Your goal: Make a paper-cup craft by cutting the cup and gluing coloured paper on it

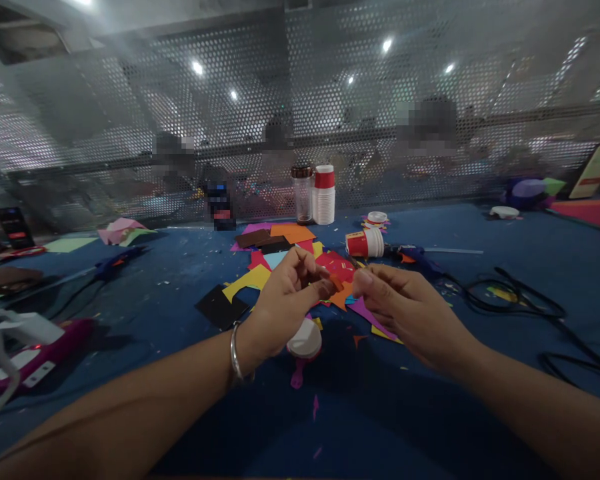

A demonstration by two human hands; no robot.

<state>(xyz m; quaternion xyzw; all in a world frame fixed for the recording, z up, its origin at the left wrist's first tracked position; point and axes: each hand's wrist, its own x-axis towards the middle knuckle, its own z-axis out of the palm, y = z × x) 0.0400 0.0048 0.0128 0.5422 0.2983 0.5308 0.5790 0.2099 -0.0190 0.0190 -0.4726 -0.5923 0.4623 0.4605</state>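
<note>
My left hand (pixel 293 300), with a silver bangle at the wrist, pinches a small orange piece (pixel 336 283) between thumb and fingers. Just to its right, my right hand (pixel 397 303) is closed, thumb pressed to the fingers; a thin dark tip shows above it, but what it grips is hard to make out. Below the hands stands a white paper cup (pixel 305 339) with a purple paper piece (pixel 297 375) at its front. Beyond them lies a heap of coloured paper (pixel 293 233), with a yellow cut sheet (pixel 250 280) and a black sheet (pixel 221 307) at its left.
Behind the paper are a clear bottle (pixel 303 197), stacked cups (pixel 324 197) and a tipped red-and-white cup (pixel 365 244). A blue glue gun (pixel 420 260) with black cable lies right, another glue gun (pixel 117 261) left. A magenta power strip (pixel 45 350) and a person's hand (pixel 10 280) are far left.
</note>
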